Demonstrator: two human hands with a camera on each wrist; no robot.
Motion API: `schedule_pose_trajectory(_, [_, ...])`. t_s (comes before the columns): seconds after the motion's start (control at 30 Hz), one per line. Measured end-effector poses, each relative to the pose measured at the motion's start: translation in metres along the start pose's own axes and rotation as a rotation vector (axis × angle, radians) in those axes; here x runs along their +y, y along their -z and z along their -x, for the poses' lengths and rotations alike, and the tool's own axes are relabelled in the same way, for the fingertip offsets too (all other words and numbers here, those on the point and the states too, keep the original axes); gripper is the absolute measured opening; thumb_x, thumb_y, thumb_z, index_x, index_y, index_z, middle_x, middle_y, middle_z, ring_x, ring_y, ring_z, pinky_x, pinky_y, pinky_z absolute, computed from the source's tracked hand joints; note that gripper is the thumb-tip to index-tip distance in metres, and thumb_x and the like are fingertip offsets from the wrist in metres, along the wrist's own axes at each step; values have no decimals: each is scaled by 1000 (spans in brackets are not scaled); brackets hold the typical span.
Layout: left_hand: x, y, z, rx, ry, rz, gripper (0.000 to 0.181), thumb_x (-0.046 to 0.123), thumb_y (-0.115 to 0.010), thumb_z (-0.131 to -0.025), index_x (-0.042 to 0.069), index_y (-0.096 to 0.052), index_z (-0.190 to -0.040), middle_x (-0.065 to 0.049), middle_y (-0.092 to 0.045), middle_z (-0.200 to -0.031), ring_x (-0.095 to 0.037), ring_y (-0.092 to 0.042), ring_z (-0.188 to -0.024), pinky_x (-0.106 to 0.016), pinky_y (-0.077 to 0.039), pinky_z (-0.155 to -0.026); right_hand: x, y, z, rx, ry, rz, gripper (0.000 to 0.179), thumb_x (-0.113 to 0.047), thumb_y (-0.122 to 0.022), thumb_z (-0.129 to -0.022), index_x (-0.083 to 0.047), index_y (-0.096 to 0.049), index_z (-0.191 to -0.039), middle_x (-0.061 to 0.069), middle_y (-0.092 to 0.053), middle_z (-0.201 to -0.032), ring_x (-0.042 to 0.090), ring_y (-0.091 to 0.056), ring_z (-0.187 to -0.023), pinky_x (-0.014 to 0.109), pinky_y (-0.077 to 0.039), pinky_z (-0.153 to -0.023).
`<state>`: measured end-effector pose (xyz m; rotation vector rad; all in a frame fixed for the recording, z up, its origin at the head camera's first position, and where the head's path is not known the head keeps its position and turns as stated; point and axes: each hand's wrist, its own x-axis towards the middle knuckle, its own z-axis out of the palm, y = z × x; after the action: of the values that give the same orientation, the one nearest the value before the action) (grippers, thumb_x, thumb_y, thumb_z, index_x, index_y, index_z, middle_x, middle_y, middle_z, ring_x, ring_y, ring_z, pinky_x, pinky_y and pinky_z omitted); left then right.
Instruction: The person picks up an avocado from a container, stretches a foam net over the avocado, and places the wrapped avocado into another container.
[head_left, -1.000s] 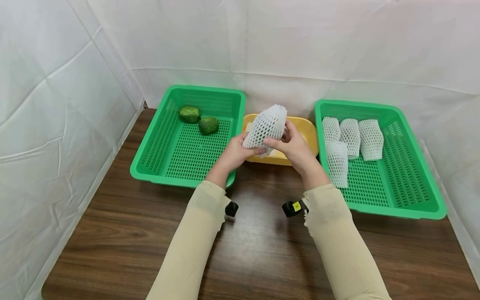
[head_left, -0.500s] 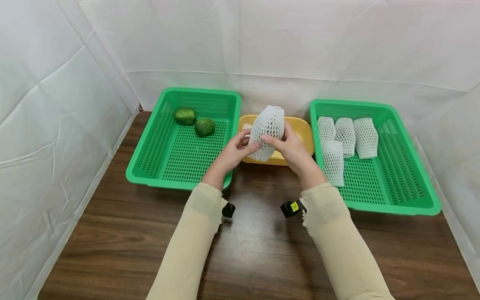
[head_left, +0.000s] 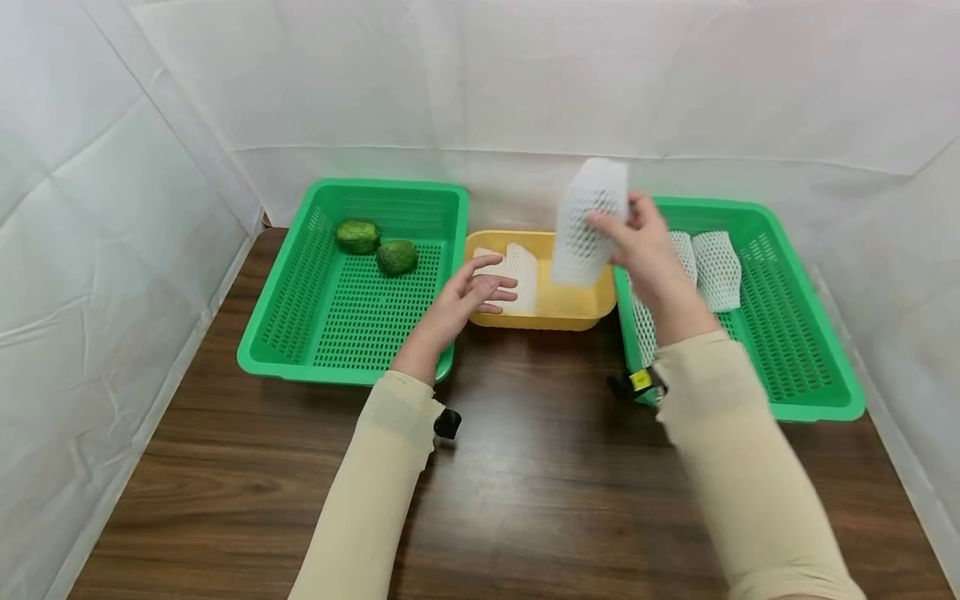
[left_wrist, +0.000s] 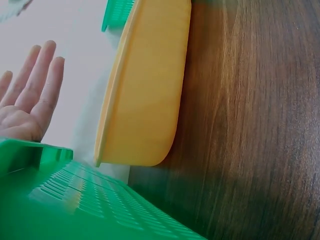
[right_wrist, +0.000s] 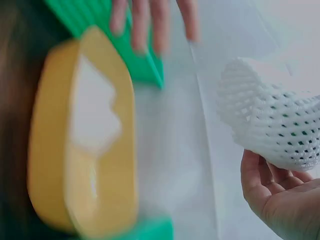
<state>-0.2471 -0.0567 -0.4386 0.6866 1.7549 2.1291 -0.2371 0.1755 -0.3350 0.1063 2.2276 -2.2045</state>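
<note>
My right hand [head_left: 651, 254] holds a white foam net sleeve [head_left: 588, 221] raised over the right end of the yellow tray [head_left: 570, 321]. In the right wrist view, dark green shows through the mesh of the sleeve [right_wrist: 287, 120], and fingers curl under it. My left hand [head_left: 468, 296] hovers at the tray's left end with nothing in it, its fingers spread and extended; the left wrist view shows the same hand [left_wrist: 30, 102] palm out. White foam net sleeves [head_left: 521, 279] lie in the tray, partly hidden behind the left fingers.
In the left green basket [head_left: 258, 333] lie two green avocados [head_left: 357, 237]. The right green basket [head_left: 817, 412] contains several sleeved pieces [head_left: 717, 271], partly covered by my right arm. A white sheet [head_left: 547, 83] hangs behind the brown wooden table [head_left: 525, 483].
My left hand has let go of the sleeved piece and its fingers have opened. The right hand has carried the piece up and to the right, toward the right basket.
</note>
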Motion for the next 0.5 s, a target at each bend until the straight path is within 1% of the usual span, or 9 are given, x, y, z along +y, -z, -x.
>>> schedule_pose_trajectory(0.07, [0, 1, 0, 6, 9, -8, 38, 6, -38, -100, -2, -33, -137, -33, -49, -122, -47, -49, -110, -55, -39, -92, -11, 21, -2, 44, -29, -3, 57, -25, -69, -85, -11, -37, -129, 4, -48, -115, 17, -51, -105, 43, -37, -97])
schedule_pose_trajectory(0.13, [0, 1, 1, 15, 23, -12, 36, 6, -40, -99, -3, -36, -134, -32, -51, -120, -45, -51, -110, -54, -40, -92, -18, 42, -5, 67, -62, 4, 58, -28, -70, -84, -12, -37, -129, 2, -47, -116, 16, -50, -105, 43, -36, -98])
schedule_pose_trajectory(0.17, [0, 1, 1, 20, 26, -15, 36, 7, -42, -99, -2, -37, -133, -31, -52, -119, -44, -52, -109, -53, -40, -92, -19, 53, -6, 68, -85, 1, 59, -29, -70, -84, -13, -36, -130, 1, -46, -117, 15, -49, -106, 42, -34, -99])
schedule_pose_trajectory(0.23, [-1, 2, 2, 28, 26, -24, 35, 8, -44, -98, -1, -39, -131, -29, -54, -117, -41, -54, -107, -51, -42, -91, -17, 76, -11, 55, -138, 37, 62, -32, -68, -85, -15, -32, -132, -1, -44, -117, 14, -48, -107, 41, -31, -100])
schedule_pose_trajectory(0.3, [-1, 2, 2, 35, 19, -38, 34, 8, -46, -98, 0, -41, -130, -27, -56, -114, -37, -57, -104, -48, -44, -90, -12, 98, -17, 32, -199, 111, 69, -37, -65, -86, -16, -26, -139, -3, -41, -117, 14, -46, -108, 43, -30, -102])
schedule_pose_trajectory(0.37, [-2, 2, 2, 38, 15, -54, 32, 9, -47, -97, 0, -43, -128, -25, -58, -112, -34, -59, -102, -46, -45, -89, -2, 120, -21, -1, -271, 203, 79, -43, -61, -86, -18, -15, -145, -4, -39, -119, 18, -42, -114, 46, -27, -103])
schedule_pose_trajectory(0.43, [-2, 2, 3, 37, 13, -64, 32, 9, -48, -97, 0, -44, -127, -22, -60, -109, -31, -60, -100, -44, -46, -88, 9, 139, -24, -44, -338, 299, 89, -49, -56, -87, -15, -2, -149, 4, -34, -131, 25, -35, -126, 50, -24, -105])
schedule_pose_trajectory(0.5, [-3, 2, 3, 35, 12, -69, 31, 9, -48, -97, 0, -45, -127, -21, -60, -108, -31, -61, -99, -44, -46, -87, 20, 156, -24, -89, -400, 390, 94, -53, -50, -89, -7, 7, -148, 15, -23, -142, 33, -23, -134, 54, -22, -105])
